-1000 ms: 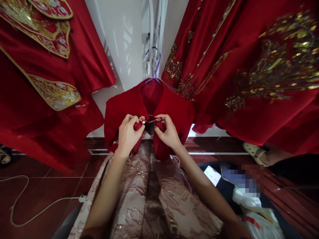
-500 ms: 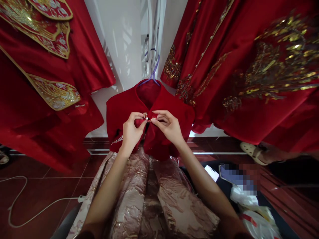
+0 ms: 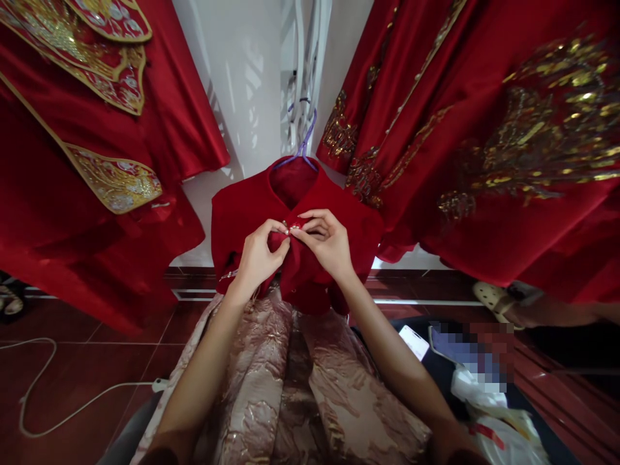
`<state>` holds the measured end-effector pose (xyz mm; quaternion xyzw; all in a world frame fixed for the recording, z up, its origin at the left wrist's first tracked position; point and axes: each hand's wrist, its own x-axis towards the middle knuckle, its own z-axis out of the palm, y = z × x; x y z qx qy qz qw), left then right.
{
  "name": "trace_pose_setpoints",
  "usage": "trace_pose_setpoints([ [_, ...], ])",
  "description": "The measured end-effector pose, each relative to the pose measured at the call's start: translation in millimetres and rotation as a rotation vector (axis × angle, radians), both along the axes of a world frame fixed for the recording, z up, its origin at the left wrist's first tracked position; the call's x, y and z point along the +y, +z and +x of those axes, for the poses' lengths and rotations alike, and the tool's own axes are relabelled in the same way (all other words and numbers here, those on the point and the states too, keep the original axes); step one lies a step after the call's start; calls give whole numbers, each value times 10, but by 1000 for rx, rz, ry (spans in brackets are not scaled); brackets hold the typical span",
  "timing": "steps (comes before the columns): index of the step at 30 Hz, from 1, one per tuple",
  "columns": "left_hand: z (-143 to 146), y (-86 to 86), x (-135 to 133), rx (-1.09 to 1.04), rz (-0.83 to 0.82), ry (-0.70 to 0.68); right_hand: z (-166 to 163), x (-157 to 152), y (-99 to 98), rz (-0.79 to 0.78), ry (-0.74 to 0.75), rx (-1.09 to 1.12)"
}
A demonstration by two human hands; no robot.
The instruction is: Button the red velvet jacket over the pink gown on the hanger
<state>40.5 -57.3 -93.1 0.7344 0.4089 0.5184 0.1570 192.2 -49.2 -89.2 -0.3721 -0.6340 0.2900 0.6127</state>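
Observation:
A short red velvet jacket [image 3: 353, 226] hangs on a purple hanger [image 3: 304, 145] over a pink-gold brocade skirt [image 3: 300, 387]. My left hand [image 3: 259, 255] pinches the jacket's left front edge at the neck. My right hand [image 3: 327, 242] pinches the right front edge. The fingertips of both hands meet at a small jewelled clasp [image 3: 287, 227], which they mostly cover. The two front edges are drawn together there.
Red gowns with gold embroidery hang at the left [image 3: 97, 161] and right [image 3: 484, 129]. A white wall [image 3: 242, 84] is behind. A white cable [image 3: 72, 407] lies on the dark red floor. A phone [image 3: 413, 341] and white bags [image 3: 489, 413] lie at lower right, near another person's sandalled foot [image 3: 498, 300].
My hands have moved together, closing the gap between the jacket's two front edges. The jewelled clasp, plainly visible before, is now mostly covered by my fingertips.

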Motion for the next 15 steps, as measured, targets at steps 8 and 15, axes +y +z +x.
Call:
trace_pose_setpoints([
  [8,-28,32,-37,-32,-6,-21,68,-81,23,20,11,-82],
  [15,-7,68,-46,109,102,46,124,-67,33,13,34,-92],
])
